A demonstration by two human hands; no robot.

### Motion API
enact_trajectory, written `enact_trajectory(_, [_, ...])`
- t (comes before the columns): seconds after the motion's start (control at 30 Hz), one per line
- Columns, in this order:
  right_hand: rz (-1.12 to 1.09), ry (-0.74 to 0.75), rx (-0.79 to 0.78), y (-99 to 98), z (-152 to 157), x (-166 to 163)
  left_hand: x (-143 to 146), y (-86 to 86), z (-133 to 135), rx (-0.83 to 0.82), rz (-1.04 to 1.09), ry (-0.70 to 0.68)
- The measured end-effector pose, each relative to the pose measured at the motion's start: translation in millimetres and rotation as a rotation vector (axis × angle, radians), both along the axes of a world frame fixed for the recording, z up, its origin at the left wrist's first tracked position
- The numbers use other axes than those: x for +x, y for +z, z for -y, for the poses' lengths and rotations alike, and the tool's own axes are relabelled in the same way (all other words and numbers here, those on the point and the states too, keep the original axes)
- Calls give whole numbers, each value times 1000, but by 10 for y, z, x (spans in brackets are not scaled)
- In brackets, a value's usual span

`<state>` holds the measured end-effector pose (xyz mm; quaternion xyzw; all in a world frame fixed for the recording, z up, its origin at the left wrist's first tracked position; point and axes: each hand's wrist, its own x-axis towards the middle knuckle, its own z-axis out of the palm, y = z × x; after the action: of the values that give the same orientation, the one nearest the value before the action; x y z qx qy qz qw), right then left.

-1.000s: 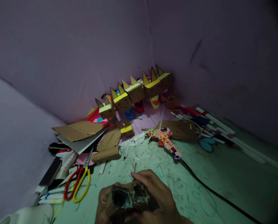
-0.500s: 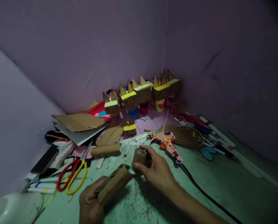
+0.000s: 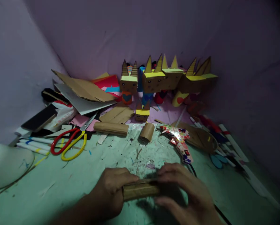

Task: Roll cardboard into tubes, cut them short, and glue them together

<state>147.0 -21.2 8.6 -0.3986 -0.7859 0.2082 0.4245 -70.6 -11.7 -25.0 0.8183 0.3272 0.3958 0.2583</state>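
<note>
My left hand [image 3: 113, 190] is closed round the left end of a brown cardboard tube [image 3: 141, 190], held low over the table close to me. Around the tube's right end is my right hand [image 3: 186, 190], blurred, its fingers and thumb spread apart; whether it touches the tube I cannot tell. Beyond both hands, a short cardboard roll [image 3: 147, 132] rests on the table by itself. A longer cardboard roll [image 3: 111, 128] lies to its left, and a patterned glue gun [image 3: 179, 140] to its right.
Red-and-yellow scissors [image 3: 70, 140], markers [image 3: 35, 145] and cardboard sheets [image 3: 83, 89] lie at left, near a white container [image 3: 9, 167]. Several horned cardboard figures [image 3: 154, 81] stand along the back. The glue gun's black cord [image 3: 221, 214] runs toward me at right.
My right hand has let go of the short roll, leaving it on the table, and moved to the cardboard tube. My left hand has brought that tube closer, turned nearly level. The view has shifted.
</note>
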Motion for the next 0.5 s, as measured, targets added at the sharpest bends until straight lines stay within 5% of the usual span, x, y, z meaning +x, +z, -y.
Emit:
enact_trajectory(0.2, [260, -4, 162, -356, 134, 21, 32, -59, 31, -266, -50, 47])
enact_trajectory(0.37, [337, 62, 216, -400, 176, 77, 16, 44, 6, -456, -125, 32])
enact_trajectory(0.5, [224, -26, 274, -416, 191, 42, -6, 65, -11, -525, -165, 1])
